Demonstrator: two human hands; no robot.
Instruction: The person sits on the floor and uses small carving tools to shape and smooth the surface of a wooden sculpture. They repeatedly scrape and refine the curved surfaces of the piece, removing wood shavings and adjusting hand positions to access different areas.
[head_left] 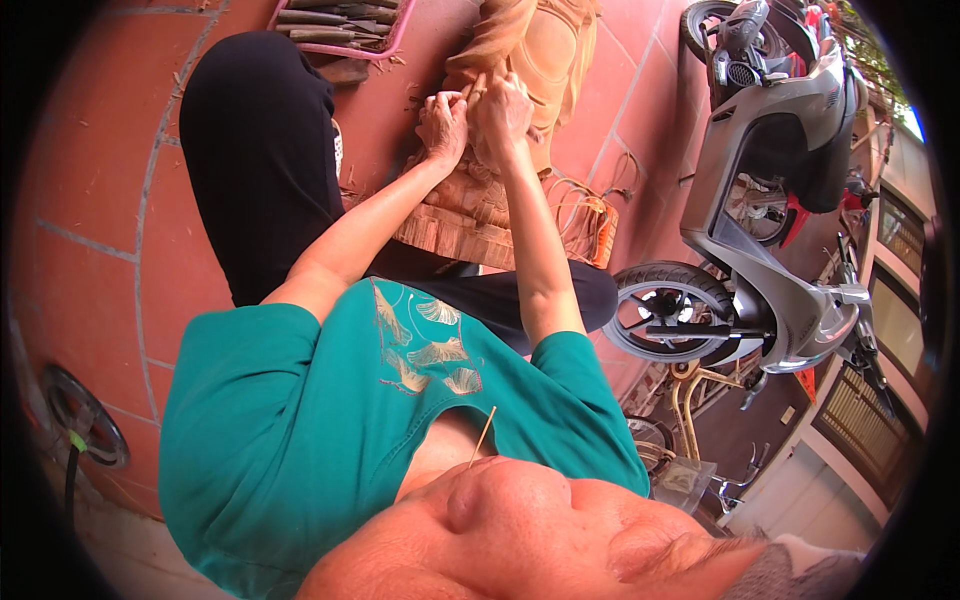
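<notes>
A carved wooden statue (545, 60) in light brown wood lies in front of me, with its rough, bark-edged base (455, 236) nearest my body. My left hand (443, 128) rests against the statue's left side, fingers bent and pressed together. Right beside it, my right hand (503, 112) is closed over the carving, knuckles up. Both sets of fingertips meet near the same carved folds. A small brown end shows by the right hand; whatever the fingers grip is too small and hidden to name.
A pink tray (350, 50) of several carving tools sits at the far left, near a wood block (345, 72). An orange corded object (606, 235) lies right of the base. A grey scooter (740, 200) stands at right. Wood chips litter the red tiles (90, 180).
</notes>
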